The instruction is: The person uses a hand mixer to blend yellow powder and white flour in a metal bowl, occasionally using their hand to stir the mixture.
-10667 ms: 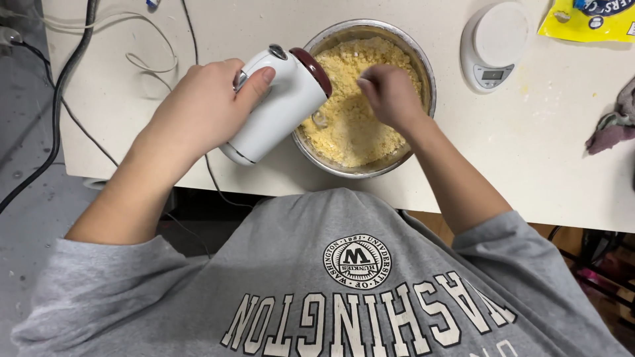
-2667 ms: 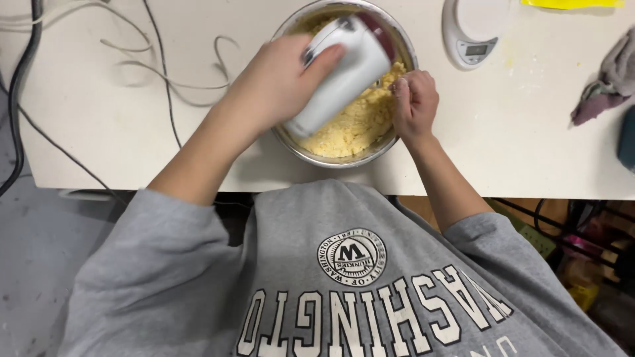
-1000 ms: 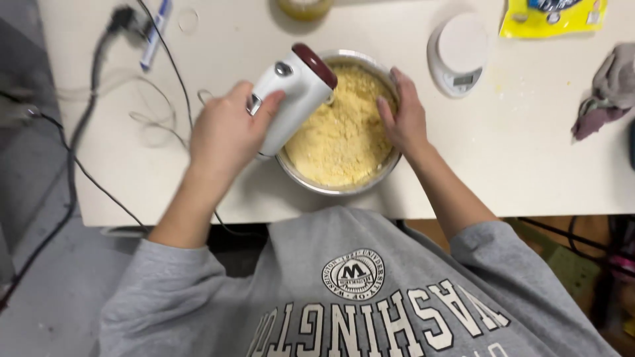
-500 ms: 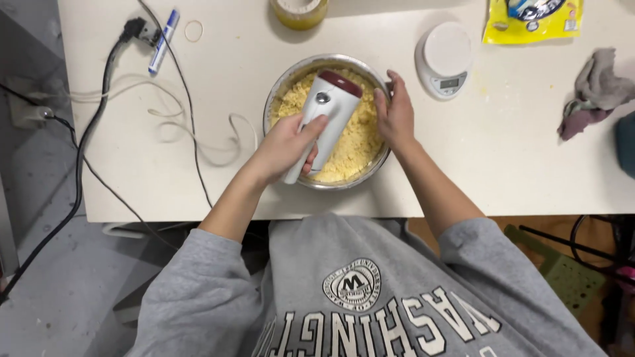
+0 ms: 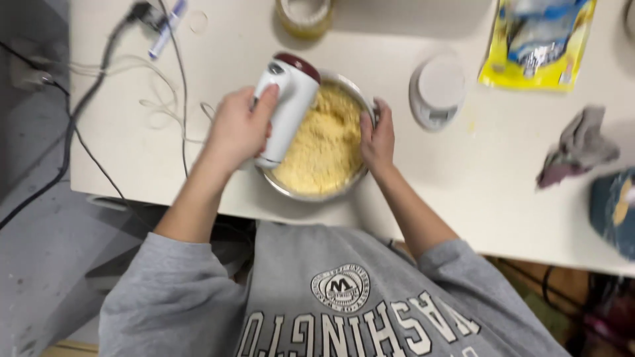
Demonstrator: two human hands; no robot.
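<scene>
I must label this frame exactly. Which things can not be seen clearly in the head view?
- Beaters of the white hand mixer: hidden by its body and the left hand.
- Bottom of the metal bowl: covered by the yellow crumbly mixture.
- Display of the round white scale: blurred, too small.
- Yellow jar: cut off by the top edge.
- Right hand: its fingertips over the bowl rim are partly hidden.
</scene>
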